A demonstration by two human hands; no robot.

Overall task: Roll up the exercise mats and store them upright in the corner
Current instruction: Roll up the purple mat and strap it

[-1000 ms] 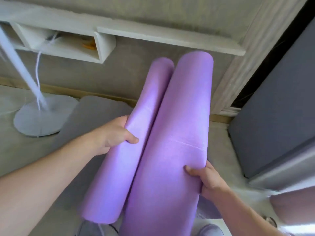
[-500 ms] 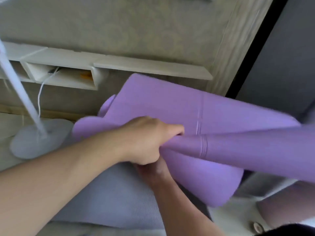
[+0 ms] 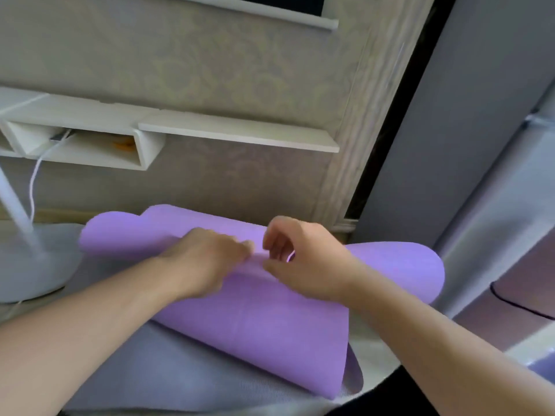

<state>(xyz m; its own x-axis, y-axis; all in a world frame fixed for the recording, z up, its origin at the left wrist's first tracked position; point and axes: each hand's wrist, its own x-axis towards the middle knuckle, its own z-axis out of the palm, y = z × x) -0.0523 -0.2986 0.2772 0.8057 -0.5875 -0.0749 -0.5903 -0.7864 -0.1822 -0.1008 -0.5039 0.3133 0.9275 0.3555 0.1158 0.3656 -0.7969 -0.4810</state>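
The purple mat (image 3: 270, 325), lying loosely rolled on the grey mat (image 3: 150, 370) near the wall, is pinched by the left hand (image 3: 207, 262) and right hand (image 3: 303, 262); springing open is risked if either grip slackens.

Left hand (image 3: 207, 259) and right hand (image 3: 303, 259) rest with curled fingers on purple mat (image 3: 255, 325), lying across grey mat (image 3: 150, 370).
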